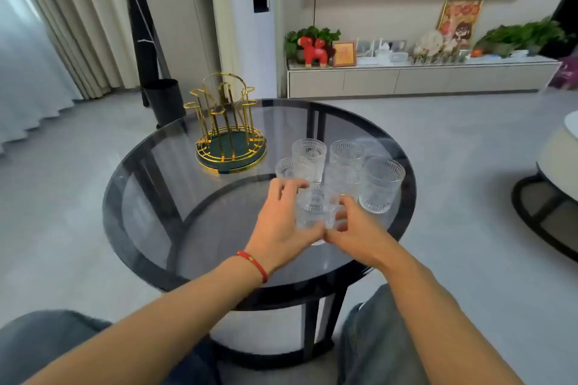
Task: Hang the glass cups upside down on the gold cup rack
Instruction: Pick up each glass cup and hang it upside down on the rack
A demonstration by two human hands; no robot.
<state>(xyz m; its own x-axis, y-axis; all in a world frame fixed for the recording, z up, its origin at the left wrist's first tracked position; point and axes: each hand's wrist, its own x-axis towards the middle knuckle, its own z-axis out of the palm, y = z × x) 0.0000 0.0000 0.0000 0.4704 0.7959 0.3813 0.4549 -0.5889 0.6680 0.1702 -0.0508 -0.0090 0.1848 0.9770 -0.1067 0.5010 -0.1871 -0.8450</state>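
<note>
Hands of a seated person met around the nearest ribbed clear glass cup (316, 212) on a round smoked-glass table with a black rim (150, 147). The left hand (283, 230), with a red cord bracelet (254, 264) at its wrist, curled its fingers over the cup's left side; the right hand (356, 233) closed on the right side, both thumbs meeting at the near wall. Five more ribbed clear glass cups (380, 184) stood upright and tightly clustered just behind, some touching. The gold wire cup rack on its dark green round base (230, 131) stood empty at the table's far left, well apart from the cluster. Likely hazards: lifting could knock the crowded neighbours together, and inverting the smooth glass over a hard tabletop could let it slip or strike a peg.
</note>
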